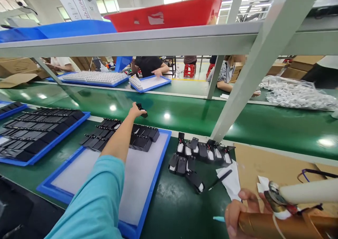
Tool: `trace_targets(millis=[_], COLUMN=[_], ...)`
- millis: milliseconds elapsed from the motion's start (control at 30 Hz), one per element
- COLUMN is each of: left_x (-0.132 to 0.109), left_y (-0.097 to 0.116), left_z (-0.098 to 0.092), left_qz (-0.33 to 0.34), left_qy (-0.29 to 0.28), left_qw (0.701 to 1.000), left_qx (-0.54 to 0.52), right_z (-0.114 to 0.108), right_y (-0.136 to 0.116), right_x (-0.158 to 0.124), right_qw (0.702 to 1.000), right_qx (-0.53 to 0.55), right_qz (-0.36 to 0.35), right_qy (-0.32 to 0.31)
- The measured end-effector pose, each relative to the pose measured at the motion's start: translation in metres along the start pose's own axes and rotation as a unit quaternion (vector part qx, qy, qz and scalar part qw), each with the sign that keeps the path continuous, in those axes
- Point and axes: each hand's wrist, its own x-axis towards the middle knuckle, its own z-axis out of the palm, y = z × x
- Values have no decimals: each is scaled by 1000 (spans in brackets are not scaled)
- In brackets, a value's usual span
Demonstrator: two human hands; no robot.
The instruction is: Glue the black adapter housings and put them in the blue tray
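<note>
My left hand (135, 111) reaches out over the far edge of the tray and is closed around a small black plastic case (142, 110). Below my forearm, rows of similar black cases (144, 142) fill the far part of a blue-rimmed tray (155, 182). At the lower right, my right hand (233, 214) wraps around a copper-coloured cylindrical tool (256, 225) with a thick white tube (303, 193) above it. A thin light-blue tip (218, 219) shows beside that hand. Several open black cases with white pieces inside (202, 151) lie between my hands.
A packed tray of black cases (39, 133) stands left. A black pen-like tool (220, 179) lies on white paper (229, 186) beside cardboard (261, 161). A slanted post (237, 98) and overhead shelf (158, 45) frame the green belt (179, 114). Co-workers sit across.
</note>
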Motion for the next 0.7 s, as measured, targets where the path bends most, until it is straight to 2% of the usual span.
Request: trace_targets(millis=[67,133,200,267,367,433,500,600,667,700], left_x=[-17,-51,-105,-171,-265,-308,-332,-347,-355,-360], left_y=[7,12,14,12,1,-9,-18,-25,-25,-25], left_z=[-13,-26,-38,-43,-32,-14,5,27,37,41], left_qz=[34,91,204,275,310,307,317,356,372,370], left_qy=[-5,-32,-88,-153,-261,-332,-382,-425,-420,-404], left_qw=[999,995,971,943,907,884,861,824,818,826], left_qx=[-9,-34,-86,-110,-118,-118,-113,-117,-132,-137], right_z=[12,25,35,40,43,44,46,50,53,54], right_y=[1,0,-2,-4,-8,-10,-10,-10,-10,-10], right_x=[-9,-16,-19,-19,-19,-18,-18,-18,-19,-19], right_qw=[999,991,980,971,962,958,955,953,954,954], right_qx=[-15,-38,-70,-83,-78,-78,-75,-71,-70,-70], right_qz=[-48,-126,-187,-218,-239,-244,-249,-251,-248,-247], right_qy=[16,6,-17,-53,-107,-127,-140,-151,-154,-155])
